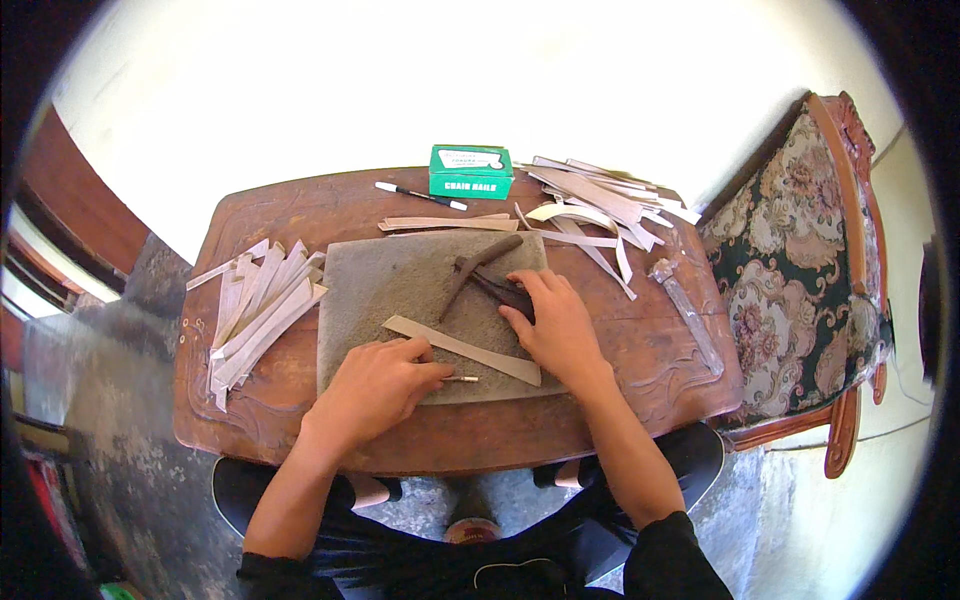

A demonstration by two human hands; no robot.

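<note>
A thin pale pen [462,379] is pinched by the left hand [375,385] beside a flat tan strip [462,349]. Dark metal pliers [490,280] are covered by the spread right hand [555,325] on a coarse grey pad [385,290].

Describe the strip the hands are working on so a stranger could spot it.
On the wooden table lies a grey mat. The strip lies slantwise across its near part, between the left hand and right hand. It lies alone on the mat; the other strips lie on the wood.
</note>
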